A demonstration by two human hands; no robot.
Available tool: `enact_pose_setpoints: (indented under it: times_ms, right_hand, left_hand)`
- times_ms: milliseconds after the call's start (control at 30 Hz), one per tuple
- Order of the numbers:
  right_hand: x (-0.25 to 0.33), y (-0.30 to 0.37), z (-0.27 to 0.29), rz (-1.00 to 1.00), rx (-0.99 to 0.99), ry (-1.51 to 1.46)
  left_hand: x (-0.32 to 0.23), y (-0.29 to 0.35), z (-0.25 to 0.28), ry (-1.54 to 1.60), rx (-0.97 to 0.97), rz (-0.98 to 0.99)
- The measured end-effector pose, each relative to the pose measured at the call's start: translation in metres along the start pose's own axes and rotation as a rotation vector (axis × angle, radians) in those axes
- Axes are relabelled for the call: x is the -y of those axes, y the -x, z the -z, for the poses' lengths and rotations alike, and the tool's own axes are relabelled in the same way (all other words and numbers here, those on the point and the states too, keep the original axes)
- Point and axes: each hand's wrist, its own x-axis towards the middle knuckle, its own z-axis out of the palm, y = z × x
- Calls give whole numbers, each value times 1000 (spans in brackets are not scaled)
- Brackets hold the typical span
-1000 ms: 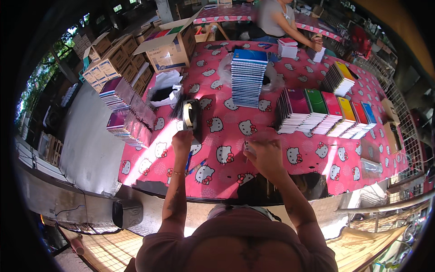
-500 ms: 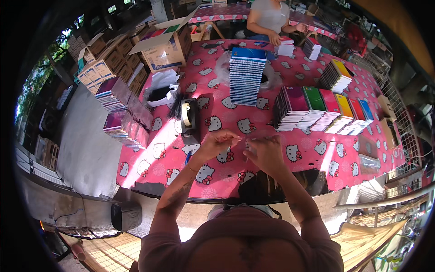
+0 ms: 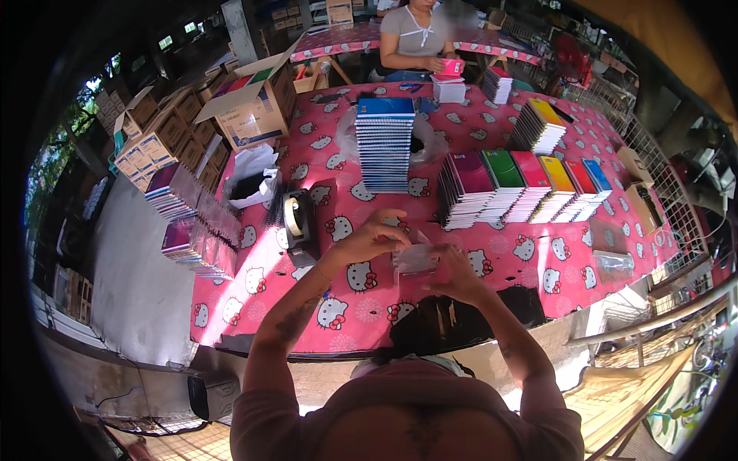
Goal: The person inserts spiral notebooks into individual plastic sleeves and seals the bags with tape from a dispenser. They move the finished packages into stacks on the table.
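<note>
Between my hands, over the near middle of the table, is a clear plastic bag (image 3: 416, 261), see-through and catching the light. My left hand (image 3: 375, 237) pinches its upper left side with fingers curled. On the opposite edge, my right hand (image 3: 461, 276) grips the bag between thumb and fingers. No notebook shows inside it. Beyond my hands rises a tall stack of blue notebooks (image 3: 384, 146). To the right stand rows of purple notebooks (image 3: 469, 175), green notebooks (image 3: 503, 170) and other colours. A black tape dispenser (image 3: 300, 230) sits left of my left hand.
Bagged notebooks (image 3: 196, 242) are piled at the table's left edge. Behind them are an open carton (image 3: 257, 115) and a white plastic bag (image 3: 254, 173). Across the table a co-worker (image 3: 419, 42) holds a red notebook above a stack. More clear bags (image 3: 613, 261) lie at the right.
The clear bag now shows spread between my hands, which have moved farther apart. My right hand is lower. Across the table, the co-worker has raised a red notebook. The whole view has shifted somewhat.
</note>
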Motion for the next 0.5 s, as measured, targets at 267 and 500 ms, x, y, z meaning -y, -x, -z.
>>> enact_pose_setpoints:
  times_ms: [267,500]
  right_hand:
    - [-8,-5,-15,179,54,154]
    - [-20,-38,-16,-256,-142,-905]
  left_hand:
    - [8,-6,-53,-276,-183,-2]
    - [24,20,-46,770,-326,456]
